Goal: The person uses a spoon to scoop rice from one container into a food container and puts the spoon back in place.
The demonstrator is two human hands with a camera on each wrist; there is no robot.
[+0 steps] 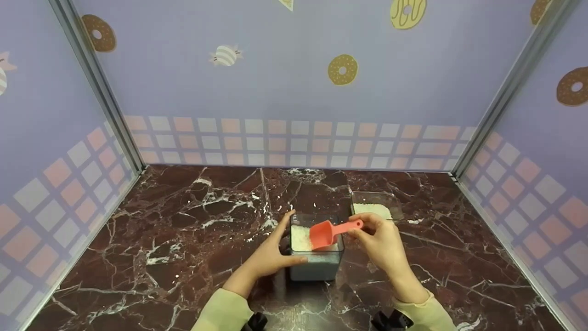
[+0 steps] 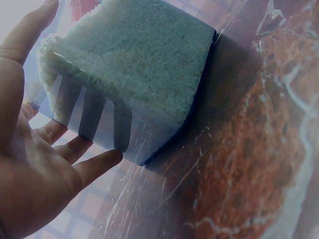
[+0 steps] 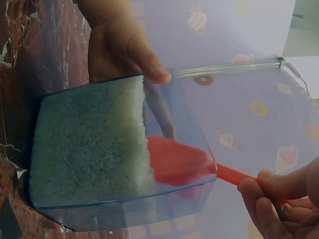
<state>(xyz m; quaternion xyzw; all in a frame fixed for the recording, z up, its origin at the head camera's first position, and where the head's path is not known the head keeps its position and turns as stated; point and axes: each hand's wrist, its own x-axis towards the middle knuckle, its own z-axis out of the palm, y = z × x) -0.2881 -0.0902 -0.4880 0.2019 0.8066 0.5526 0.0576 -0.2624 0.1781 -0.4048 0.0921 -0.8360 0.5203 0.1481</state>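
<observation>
A clear rectangular container [image 1: 314, 271], filled with white rice [image 1: 300, 238] to below its rim, stands on the marble-patterned table. My left hand [image 1: 270, 255] holds it from the left, thumb over the near rim and fingers along the far left side. In the left wrist view those fingers [image 2: 102, 164] lie against the clear wall. My right hand [image 1: 383, 239] pinches the handle of a red scoop [image 1: 323, 235] between thumb and fingers. The scoop's bowl [image 3: 177, 160] is inside the container, its edge at the rice surface.
Behind my right hand sits another clear container [image 1: 398, 207] with rice [image 1: 373, 210] in it. Scattered white grains or flecks lie on the dark red table [image 1: 193, 257]. Patterned purple panels [image 1: 275, 92] wall in the back and both sides.
</observation>
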